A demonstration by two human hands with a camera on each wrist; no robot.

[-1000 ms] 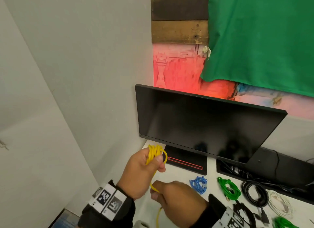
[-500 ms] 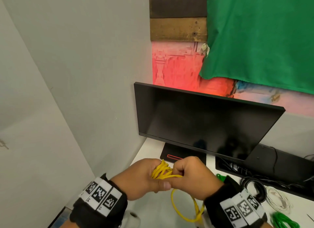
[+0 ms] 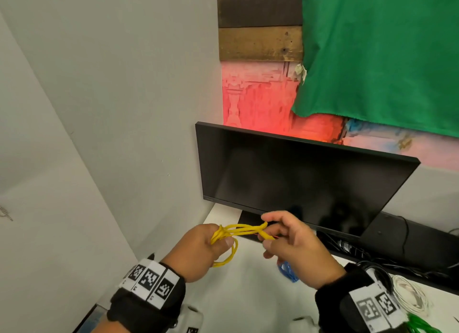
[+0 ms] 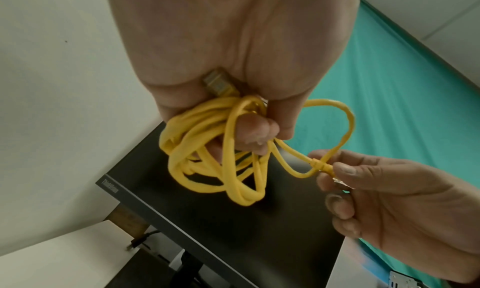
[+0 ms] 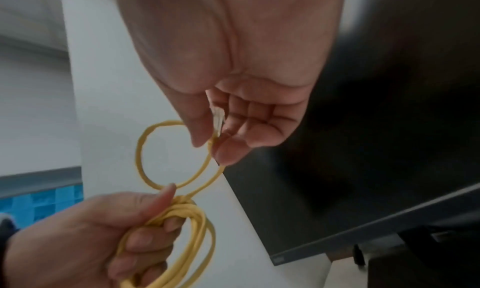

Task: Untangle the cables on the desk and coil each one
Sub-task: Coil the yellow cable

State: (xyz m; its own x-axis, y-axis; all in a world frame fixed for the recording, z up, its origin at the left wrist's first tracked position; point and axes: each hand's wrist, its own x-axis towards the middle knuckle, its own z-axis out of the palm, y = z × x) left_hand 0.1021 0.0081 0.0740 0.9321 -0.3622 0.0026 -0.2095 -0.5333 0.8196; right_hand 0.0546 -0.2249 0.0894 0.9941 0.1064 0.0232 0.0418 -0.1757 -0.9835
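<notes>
Holding a bundle of yellow ethernet cable [image 3: 224, 242] up above the white desk [image 3: 248, 295], the left hand [image 3: 198, 253] has its fingers curled tight round the coiled loops, thumb pressed over the top, and one plug pokes out of the fist in the left wrist view. The right hand [image 3: 295, 243] sits just to the right of it, pinching the other end of the same cable right at the clear plug [image 4: 339, 181] between thumb and forefinger, the rest of its fingers loosely curled. A short loop of cable runs between the two hands, so they're close but not touching. All of this is in the air in front of the dark monitor [image 3: 298, 178], near its left bottom corner. Down on the desk, partly hidden under the right hand, there's a blue cable [image 3: 288, 270] bundle, and further right near the wrist band a white cable [image 3: 407, 295] coil and a bit of green cable [image 3: 422, 325] at the near edge. Some black cables [image 3: 347, 248] lie under the monitor at the far side. Green cloth [image 3: 385, 54] hangs on the wall behind.
</notes>
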